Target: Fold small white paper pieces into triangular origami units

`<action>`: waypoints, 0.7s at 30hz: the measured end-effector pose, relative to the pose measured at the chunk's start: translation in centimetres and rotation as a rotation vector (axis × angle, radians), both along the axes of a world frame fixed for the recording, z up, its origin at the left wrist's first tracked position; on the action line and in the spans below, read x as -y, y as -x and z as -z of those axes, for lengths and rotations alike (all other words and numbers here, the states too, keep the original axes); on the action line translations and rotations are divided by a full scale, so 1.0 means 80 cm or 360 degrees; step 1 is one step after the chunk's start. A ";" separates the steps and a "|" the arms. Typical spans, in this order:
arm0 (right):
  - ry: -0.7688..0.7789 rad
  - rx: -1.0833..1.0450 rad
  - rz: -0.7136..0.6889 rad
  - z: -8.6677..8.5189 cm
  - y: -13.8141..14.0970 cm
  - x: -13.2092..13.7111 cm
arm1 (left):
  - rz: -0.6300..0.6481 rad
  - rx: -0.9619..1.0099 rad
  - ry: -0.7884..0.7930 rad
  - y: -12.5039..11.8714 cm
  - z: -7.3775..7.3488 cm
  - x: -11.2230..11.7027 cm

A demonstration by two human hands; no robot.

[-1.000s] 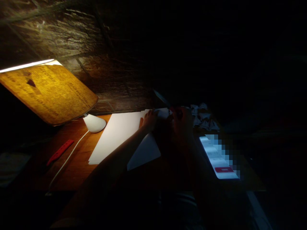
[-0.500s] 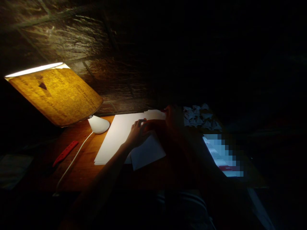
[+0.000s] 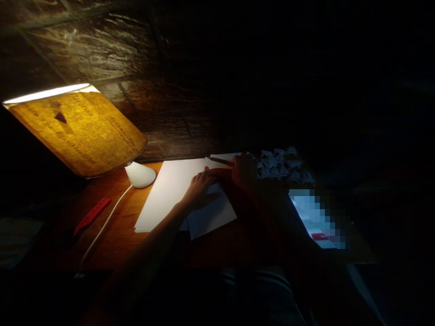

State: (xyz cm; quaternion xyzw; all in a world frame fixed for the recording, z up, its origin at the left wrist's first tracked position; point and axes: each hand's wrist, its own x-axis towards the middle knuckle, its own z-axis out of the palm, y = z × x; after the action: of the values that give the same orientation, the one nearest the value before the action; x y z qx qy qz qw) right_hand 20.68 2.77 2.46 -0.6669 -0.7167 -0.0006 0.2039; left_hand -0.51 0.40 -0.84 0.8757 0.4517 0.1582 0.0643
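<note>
My left hand (image 3: 199, 190) lies with its fingers apart on white paper, over the upper part of a smaller white sheet (image 3: 214, 222). That sheet rests at an angle beside a stack of larger white sheets (image 3: 163, 194). In dim light at the far side of the table, my right hand (image 3: 244, 170) is closed around a knife (image 3: 220, 161). Its dark blade points left across another piece of white paper (image 3: 227, 156), and a bit of red handle shows by the fingers. Shadow hides most of the right hand's grip.
A lit lamp (image 3: 78, 131) with a printed yellow shade stands on the wooden table (image 3: 118, 244) at left, its white cord (image 3: 105, 226) running forward. Nearby lies a long red object (image 3: 92, 215). Several small folded paper pieces (image 3: 282, 164) and a glowing screen (image 3: 307, 217) are at right.
My right hand has come slightly nearer and turned, so the knife's blade now shows over the paper at the back. My left hand has shifted slightly, still on the paper.
</note>
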 end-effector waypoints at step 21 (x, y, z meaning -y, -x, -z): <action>0.0269 -0.0958 -0.0912 0.037 0.005 0.042 | -0.0144 0.0921 0.0300 -0.005 0.001 -0.013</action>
State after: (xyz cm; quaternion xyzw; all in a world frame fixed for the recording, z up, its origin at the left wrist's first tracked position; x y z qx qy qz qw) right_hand 20.29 -0.58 -0.53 -0.4254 -0.7792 0.3097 0.3405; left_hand -0.10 1.43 -0.91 0.7634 0.4659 0.3611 0.2641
